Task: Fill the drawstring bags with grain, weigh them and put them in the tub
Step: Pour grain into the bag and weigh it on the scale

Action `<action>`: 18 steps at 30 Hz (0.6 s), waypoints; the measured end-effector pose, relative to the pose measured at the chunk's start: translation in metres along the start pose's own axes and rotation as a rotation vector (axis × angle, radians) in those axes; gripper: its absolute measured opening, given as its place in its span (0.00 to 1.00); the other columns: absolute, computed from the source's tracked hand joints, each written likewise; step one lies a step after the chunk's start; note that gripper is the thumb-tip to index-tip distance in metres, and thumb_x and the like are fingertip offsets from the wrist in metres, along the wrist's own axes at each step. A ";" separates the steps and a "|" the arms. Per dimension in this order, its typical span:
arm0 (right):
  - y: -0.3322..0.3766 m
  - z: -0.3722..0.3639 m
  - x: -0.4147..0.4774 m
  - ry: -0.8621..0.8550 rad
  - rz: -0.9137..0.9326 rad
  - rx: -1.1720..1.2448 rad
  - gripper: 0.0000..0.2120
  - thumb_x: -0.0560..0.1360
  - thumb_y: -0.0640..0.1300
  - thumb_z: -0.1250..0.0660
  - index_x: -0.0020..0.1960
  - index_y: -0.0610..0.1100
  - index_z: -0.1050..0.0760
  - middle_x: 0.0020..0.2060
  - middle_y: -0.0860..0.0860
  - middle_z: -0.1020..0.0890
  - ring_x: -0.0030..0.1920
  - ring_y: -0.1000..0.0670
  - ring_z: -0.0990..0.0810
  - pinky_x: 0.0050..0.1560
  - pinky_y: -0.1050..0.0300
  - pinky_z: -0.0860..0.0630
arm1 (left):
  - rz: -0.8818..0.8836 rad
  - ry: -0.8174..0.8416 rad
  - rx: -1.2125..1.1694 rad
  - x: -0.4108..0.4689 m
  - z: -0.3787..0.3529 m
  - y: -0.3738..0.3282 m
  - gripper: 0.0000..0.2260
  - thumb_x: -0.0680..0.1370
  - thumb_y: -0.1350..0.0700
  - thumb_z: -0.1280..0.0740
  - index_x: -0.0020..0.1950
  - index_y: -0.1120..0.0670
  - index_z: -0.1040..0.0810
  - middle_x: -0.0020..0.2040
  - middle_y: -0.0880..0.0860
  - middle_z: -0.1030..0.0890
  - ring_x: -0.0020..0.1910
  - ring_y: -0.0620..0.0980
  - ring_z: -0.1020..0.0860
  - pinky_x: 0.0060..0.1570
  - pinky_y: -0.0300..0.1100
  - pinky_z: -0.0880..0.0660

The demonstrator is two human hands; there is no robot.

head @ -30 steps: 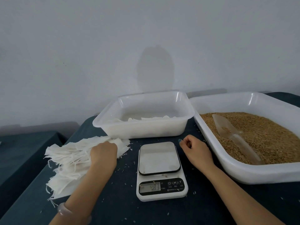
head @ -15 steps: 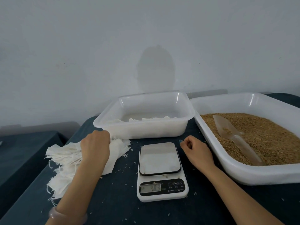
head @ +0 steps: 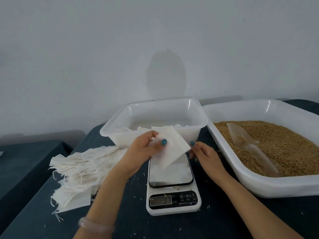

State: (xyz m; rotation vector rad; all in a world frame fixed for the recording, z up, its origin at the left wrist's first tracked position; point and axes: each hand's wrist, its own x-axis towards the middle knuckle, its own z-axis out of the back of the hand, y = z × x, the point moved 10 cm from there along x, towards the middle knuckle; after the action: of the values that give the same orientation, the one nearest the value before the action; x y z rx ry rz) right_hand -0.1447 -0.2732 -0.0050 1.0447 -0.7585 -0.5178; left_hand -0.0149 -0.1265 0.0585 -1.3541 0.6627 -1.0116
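Observation:
My left hand [head: 143, 150] holds one flat white drawstring bag [head: 170, 147] in the air above the scale [head: 172, 190], thumb on its face. My right hand [head: 205, 156] is beside the bag's right corner with fingers loosely curled; whether it touches the bag is unclear. A heap of empty bags [head: 81, 171] lies on the left of the dark table. The white tub [head: 155, 118] behind the scale has several white bags in it. On the right, a large tray [head: 259, 185] holds brown grain [head: 284, 149] with a clear scoop [head: 248, 145] lying in it.
Loose grains are scattered over the dark tablecloth [head: 131, 219] around the scale. A second dark surface [head: 25, 163] sits lower at the left. A pale wall rises right behind the tub and tray.
My left hand has lifted one bag off the heap and carried it right, over the scale. My right hand has risen slightly toward the bag's corner.

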 end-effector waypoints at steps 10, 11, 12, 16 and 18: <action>0.015 -0.022 -0.005 0.206 0.016 0.260 0.16 0.72 0.43 0.25 0.58 0.46 0.24 0.44 0.51 0.14 0.47 0.54 0.15 0.45 0.65 0.22 | -0.001 -0.181 0.361 0.008 0.009 0.042 0.07 0.73 0.48 0.24 0.48 0.46 0.18 0.44 0.44 0.16 0.43 0.46 0.18 0.40 0.43 0.20; 0.015 -0.022 -0.005 0.206 0.024 0.243 0.17 0.71 0.42 0.25 0.58 0.47 0.25 0.43 0.51 0.13 0.46 0.54 0.15 0.45 0.65 0.22 | -0.006 -0.210 0.331 0.006 0.012 0.041 0.08 0.72 0.48 0.24 0.49 0.45 0.19 0.45 0.42 0.17 0.43 0.43 0.19 0.39 0.39 0.21; 0.015 -0.022 -0.004 0.195 0.027 0.241 0.18 0.71 0.43 0.24 0.57 0.47 0.25 0.42 0.51 0.13 0.46 0.54 0.15 0.44 0.65 0.22 | -0.007 -0.221 0.296 0.004 0.014 0.041 0.11 0.71 0.49 0.23 0.51 0.44 0.20 0.46 0.40 0.17 0.44 0.42 0.19 0.39 0.37 0.21; 0.012 -0.010 -0.002 0.099 0.028 0.237 0.18 0.66 0.48 0.22 0.49 0.46 0.28 0.39 0.49 0.14 0.43 0.51 0.15 0.42 0.63 0.23 | -0.020 -0.219 0.252 -0.001 0.013 0.039 0.19 0.68 0.50 0.20 0.55 0.43 0.22 0.47 0.41 0.17 0.43 0.44 0.18 0.41 0.42 0.18; 0.012 -0.008 0.000 0.078 0.037 0.224 0.18 0.67 0.46 0.22 0.45 0.46 0.31 0.38 0.48 0.14 0.42 0.49 0.15 0.42 0.60 0.22 | -0.045 -0.252 0.289 -0.003 0.012 0.034 0.18 0.68 0.51 0.20 0.54 0.44 0.23 0.44 0.40 0.17 0.40 0.44 0.18 0.37 0.42 0.18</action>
State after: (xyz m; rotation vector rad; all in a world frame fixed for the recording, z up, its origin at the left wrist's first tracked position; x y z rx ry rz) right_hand -0.1381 -0.2634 0.0031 1.2490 -0.7770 -0.3633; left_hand 0.0015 -0.1210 0.0263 -1.2176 0.2862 -0.9135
